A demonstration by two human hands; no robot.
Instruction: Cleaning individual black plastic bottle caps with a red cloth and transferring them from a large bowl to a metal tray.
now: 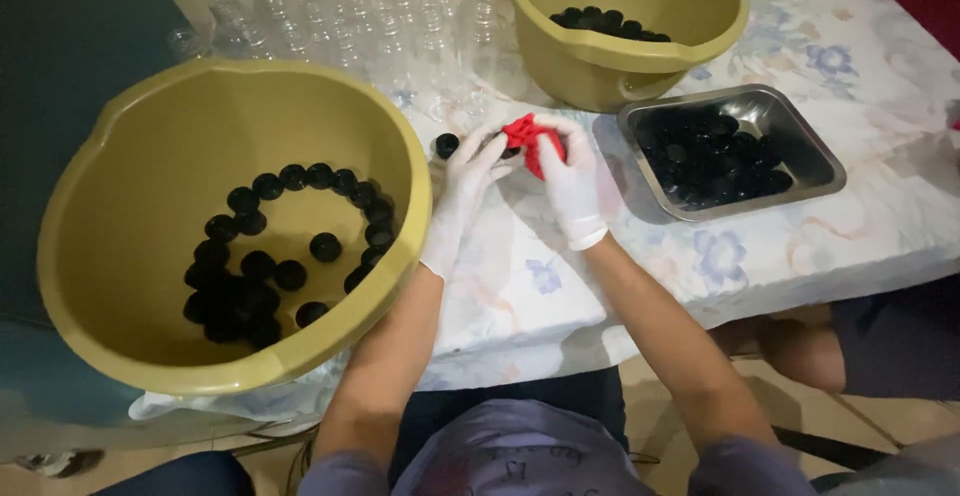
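Observation:
Both my hands wear white gloves and meet over the table's flowered cloth (700, 256). My right hand (572, 181) grips a crumpled red cloth (527, 141). My left hand (467, 178) presses against that cloth from the left, fingers curled on a small dark thing that is mostly hidden. A single black cap (447, 145) lies on the table just left of my left hand. To the left stands a large olive-yellow basin (120, 186) with several black caps (250, 276) in it.
A steel tray (820, 161) full of black caps sits right of my hands. A second olive-yellow basin (600, 61) with caps stands behind them. Rows of clear plastic bottles (350, 16) fill the back. Another person's legs (880, 341) show at the table's right.

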